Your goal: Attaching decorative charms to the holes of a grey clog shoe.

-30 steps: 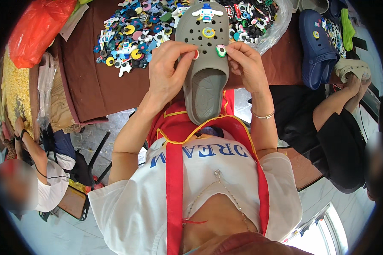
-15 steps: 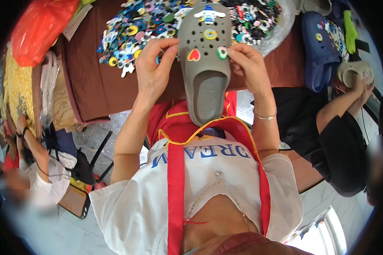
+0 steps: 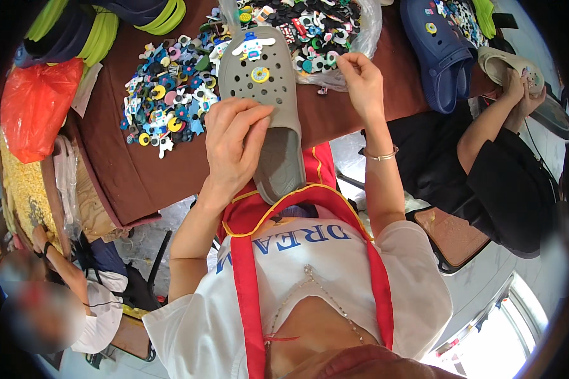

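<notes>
Left of your left-hand fingers a spread of loose charms crowds the bench; nearer you, bare cloth lets you pass. Just beyond your right-hand fingers the clear bag of charms blocks; a blue clog stands well to their right.

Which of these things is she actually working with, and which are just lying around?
In use: grey clog, left hand, right hand, bag of charms.
Lying about: loose charms, blue clog, red bag, green-soled shoes.
</notes>
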Motion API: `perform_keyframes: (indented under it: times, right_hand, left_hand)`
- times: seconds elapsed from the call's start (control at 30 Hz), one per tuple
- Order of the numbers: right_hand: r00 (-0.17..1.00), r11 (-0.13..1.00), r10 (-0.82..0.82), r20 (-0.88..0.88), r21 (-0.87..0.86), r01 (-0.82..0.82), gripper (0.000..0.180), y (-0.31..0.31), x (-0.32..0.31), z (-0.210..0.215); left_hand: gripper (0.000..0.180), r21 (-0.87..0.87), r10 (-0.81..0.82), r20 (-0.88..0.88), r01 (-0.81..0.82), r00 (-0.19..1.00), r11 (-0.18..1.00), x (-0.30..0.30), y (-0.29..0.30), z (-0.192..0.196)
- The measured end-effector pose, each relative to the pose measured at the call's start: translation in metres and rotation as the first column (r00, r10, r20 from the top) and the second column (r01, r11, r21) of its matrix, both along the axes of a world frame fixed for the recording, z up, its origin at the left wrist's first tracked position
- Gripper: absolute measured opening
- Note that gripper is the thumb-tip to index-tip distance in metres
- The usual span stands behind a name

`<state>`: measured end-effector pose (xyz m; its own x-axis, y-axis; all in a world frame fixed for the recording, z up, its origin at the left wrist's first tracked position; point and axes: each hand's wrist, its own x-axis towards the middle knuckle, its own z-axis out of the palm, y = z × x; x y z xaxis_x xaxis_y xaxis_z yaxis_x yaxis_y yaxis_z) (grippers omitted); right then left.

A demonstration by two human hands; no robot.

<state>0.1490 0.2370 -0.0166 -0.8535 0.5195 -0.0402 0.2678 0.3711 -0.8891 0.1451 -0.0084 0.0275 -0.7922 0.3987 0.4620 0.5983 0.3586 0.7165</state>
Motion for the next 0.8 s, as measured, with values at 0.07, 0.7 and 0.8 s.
perform_keyframes:
  times: [0.07, 0.7, 0.8]
  right_hand:
    - [1.000, 0.973, 0.005, -0.023, 0.233, 0.000, 0.015, 0.007, -0.001, -0.001]
    - [0.977, 0.771, 0.195, 0.084, 0.603, -0.206, 0.027, -0.011, -0.005, -0.013]
    - [0.985, 0.934, 0.140, -0.105, 0.343, -0.096, 0.027, 0.006, -0.004, -0.032]
  left_hand:
    - [0.017, -0.005, 0.002, 0.021, -0.002, 1.000, 1.000, 0.002, -0.001, 0.000]
    - [0.019, 0.015, 0.029, 0.031, -0.030, 0.999, 0.999, 0.007, -0.008, -0.002]
    - [0.019, 0.040, 0.032, 0.031, -0.033, 0.999, 0.999, 0.007, -0.009, -0.002]
